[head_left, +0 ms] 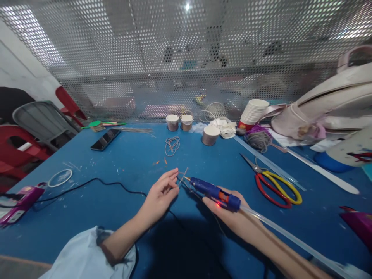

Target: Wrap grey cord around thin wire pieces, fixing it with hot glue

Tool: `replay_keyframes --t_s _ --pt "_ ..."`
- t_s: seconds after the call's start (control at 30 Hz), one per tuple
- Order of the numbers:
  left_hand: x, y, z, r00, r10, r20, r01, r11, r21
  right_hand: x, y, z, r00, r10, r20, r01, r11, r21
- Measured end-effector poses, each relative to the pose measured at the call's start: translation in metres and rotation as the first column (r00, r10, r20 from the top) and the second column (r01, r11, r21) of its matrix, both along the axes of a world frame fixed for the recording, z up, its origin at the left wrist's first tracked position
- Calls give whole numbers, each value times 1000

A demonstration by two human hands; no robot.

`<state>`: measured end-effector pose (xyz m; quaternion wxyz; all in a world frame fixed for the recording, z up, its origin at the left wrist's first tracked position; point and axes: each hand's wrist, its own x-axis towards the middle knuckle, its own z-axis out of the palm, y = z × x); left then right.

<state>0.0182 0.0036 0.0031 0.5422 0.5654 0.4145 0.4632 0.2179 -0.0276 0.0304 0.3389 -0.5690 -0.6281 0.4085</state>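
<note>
My right hand (232,217) grips a blue glue gun (213,190) with a red light and a clear glue stick (290,238) trailing from its back. Its nozzle points left at thin crossed wire pieces (183,176). My left hand (161,193) pinches those wires between fingertips, just above the blue table (122,166). The two hands are close together at the table's centre.
Red and yellow scissors (276,186) lie to the right beside a long clear ruler (270,164). Paper cups (254,110), small pots (180,122), a wire coil (172,145), a phone (105,139) and a black cable (87,184) lie farther off. A perforated metal screen (186,58) closes the back.
</note>
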Motion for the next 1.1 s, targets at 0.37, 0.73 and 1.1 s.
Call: replay_keyframes --t_s 0.37,0.73,1.1 --pt "1 -1 5 1000 4 0 -4 1000 5 -2 -3 -5 1000 26 17 -27 998 52" --pt "0 0 4 1000 0 -3 0 1000 13 0 -1 2 999 24 29 -25 998 49" --pt "1 0 4 1000 9 19 -9 1000 1 0 -1 -4 1000 -23 9 22 996 90"
